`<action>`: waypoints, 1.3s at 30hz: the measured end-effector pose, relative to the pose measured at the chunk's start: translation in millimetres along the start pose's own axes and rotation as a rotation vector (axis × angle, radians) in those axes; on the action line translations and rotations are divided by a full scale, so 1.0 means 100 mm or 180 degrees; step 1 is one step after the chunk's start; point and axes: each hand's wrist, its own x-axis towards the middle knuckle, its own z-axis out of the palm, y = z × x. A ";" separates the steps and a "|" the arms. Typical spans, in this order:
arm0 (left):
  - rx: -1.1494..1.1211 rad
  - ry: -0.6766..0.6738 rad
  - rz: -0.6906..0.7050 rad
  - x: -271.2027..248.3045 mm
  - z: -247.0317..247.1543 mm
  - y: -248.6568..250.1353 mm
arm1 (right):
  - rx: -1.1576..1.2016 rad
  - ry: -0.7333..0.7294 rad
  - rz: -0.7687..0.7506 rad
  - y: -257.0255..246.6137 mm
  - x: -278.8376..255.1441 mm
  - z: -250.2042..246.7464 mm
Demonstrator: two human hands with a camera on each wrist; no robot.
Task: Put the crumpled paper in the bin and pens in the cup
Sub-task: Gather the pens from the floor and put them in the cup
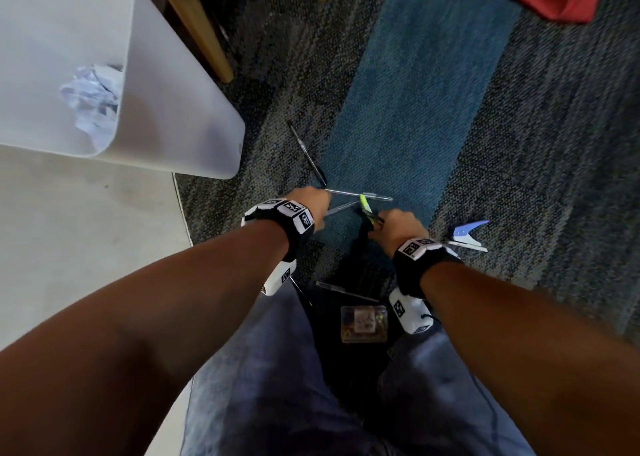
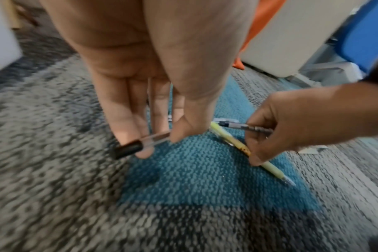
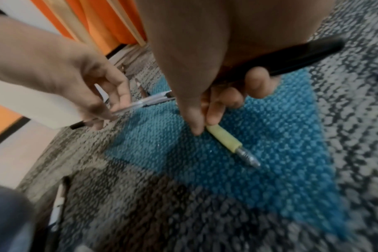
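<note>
- Two hands low over the carpet (image 1: 433, 84), both at work among scattered pens.
- Left hand (image 1: 310, 201): thumb and fingers (image 2: 127, 129) pinched on a clear pen with black cap (image 2: 140, 143), held just above the floor. Grip closed on that pen.
- Right hand (image 1: 398, 228): thumb and forefinger pinched on a yellow-green pen (image 3: 223, 139), metal tip pointing down toward the blue carpet strip; whether the tip touched the floor, not determinable.
- Same right hand also curled round a black pen (image 3: 291, 58) across the palm and a clear pen with grey grip section (image 2: 244, 127) between the fingers. Grip closed on several pens.
- Another black pen (image 1: 306, 152) flat on the carpet, just beyond the left hand, near the bin's lower corner.
- One more clear pen (image 1: 360, 194) flat on the blue strip between the two hands.
- A further clear pen (image 1: 346, 292) on the floor close to the person's knees, beside a small clear plastic box (image 1: 363, 324).
- White bin (image 1: 166, 109) at upper left, standing at the carpet's edge; crumpled paper (image 1: 93, 100) seen inside it.
- Blue and white folded paper object (image 1: 467, 235) on the carpet, just to the right of the right wrist.
- Cup not seen in any view.
</note>
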 end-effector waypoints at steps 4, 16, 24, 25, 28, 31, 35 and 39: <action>-0.0193 0.0004 -0.0109 -0.09 0.00 -0.10 | -0.0067 0.0161 0.0068 0.02 0.01 -0.01; -0.1641 0.0476 -0.0205 -0.32 -0.31 0.05 | 0.1727 -0.0011 -0.0285 -0.09 -0.02 -0.46; -0.2385 0.1494 0.0084 -0.85 -1.19 0.21 | 0.3813 -0.0197 -0.0391 -0.49 -0.51 -1.61; -0.2421 0.1603 0.0138 -0.93 -1.34 0.21 | 0.3966 -0.0210 -0.0494 -0.56 -0.58 -1.79; -0.2621 0.2075 0.0367 -1.24 -1.82 0.22 | 0.4260 -0.0227 -0.0910 -0.83 -0.82 -2.33; -0.2709 0.2664 0.0639 -1.57 -2.33 0.23 | 0.4155 -0.0056 -0.1364 -1.13 -1.08 -2.84; -0.2779 0.3349 0.0949 -2.03 -3.12 0.19 | 0.3889 0.0271 -0.2068 -1.55 -1.33 -3.47; -0.2813 0.3868 0.1026 -2.45 -3.87 0.07 | 0.3634 0.0746 -0.2460 -1.90 -1.52 -4.01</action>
